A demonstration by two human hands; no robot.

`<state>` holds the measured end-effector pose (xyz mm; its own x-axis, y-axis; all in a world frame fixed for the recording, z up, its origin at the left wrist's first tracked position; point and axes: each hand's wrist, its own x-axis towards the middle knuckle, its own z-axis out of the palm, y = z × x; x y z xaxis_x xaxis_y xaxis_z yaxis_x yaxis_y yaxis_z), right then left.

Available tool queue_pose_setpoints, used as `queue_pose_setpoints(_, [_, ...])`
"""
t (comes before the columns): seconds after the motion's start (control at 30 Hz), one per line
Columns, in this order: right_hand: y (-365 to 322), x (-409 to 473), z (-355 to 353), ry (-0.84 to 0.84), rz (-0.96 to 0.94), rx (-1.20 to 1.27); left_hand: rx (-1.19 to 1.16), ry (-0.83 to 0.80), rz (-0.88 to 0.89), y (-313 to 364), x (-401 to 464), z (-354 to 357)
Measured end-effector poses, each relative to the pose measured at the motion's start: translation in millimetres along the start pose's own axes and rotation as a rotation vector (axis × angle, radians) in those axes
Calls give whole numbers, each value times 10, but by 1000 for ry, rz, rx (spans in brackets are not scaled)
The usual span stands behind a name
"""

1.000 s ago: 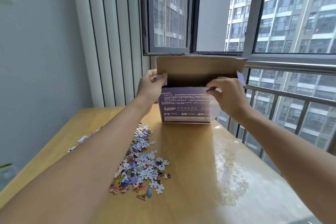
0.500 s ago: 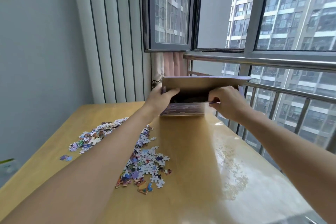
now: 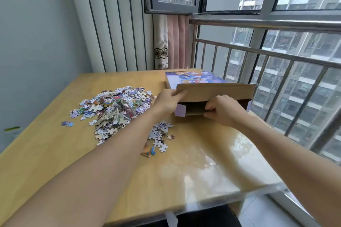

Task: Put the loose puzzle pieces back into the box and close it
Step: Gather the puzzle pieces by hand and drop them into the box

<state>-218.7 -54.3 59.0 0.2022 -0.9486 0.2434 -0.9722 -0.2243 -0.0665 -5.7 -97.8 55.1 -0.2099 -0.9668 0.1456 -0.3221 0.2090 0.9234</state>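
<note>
A puzzle box (image 3: 195, 77) with a colourful printed face lies flat at the far right of the wooden table (image 3: 55, 153), its open end toward me. Its brown cardboard lid flap (image 3: 217, 91) stands raised over the opening. My left hand (image 3: 167, 101) grips the flap's left corner. My right hand (image 3: 224, 109) pinches the lower flap at the box mouth. A large heap of loose puzzle pieces (image 3: 112, 107) lies left of the box, and a smaller cluster (image 3: 158, 137) sits just in front of my left forearm.
A metal railing (image 3: 276, 57) and windows run along the table's right side, close behind the box. A pink curtain (image 3: 177, 42) hangs at the far corner. A clear plastic sheet covers the table's near right part (image 3: 221, 167).
The box went from standing upright to lying flat on the table, printed face up, with both hands still on its open end. The view tilted down, showing more of the piece heap.
</note>
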Motion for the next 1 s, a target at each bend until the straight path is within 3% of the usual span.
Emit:
queue_pose_setpoints(0.1, [-214,-35,30,-39,-35,127,155,-99,-6,-59,-52,11])
queue_pose_setpoints(0.23, [-730,-71,8,-80,-205,386,184,-184,54,-99,-160,-86])
queue_pose_setpoints(0.33, [-1013,-99,13,-237,-194,335,224,-213,89,-116,-257,-366])
queue_pose_setpoints(0.47, [-1285,-96,157,-376,-32,256,259,106,121,-295,-460,-958])
queue_pose_setpoints(0.57, [-1474,-27,247,-364,11,232,345,318,82,-536,-601,-1259])
queue_pose_setpoints(0.73, [-1776,321,320,-278,52,569,370,527,215,-964,-800,-1599])
queue_pose_setpoints(0.87, [-1797,718,287,-168,40,622,403,572,118,-1097,-830,-1721])
queue_pose_setpoints(1.0, [-1974,1105,355,-404,31,398,507,527,-34,-1210,-721,-1773])
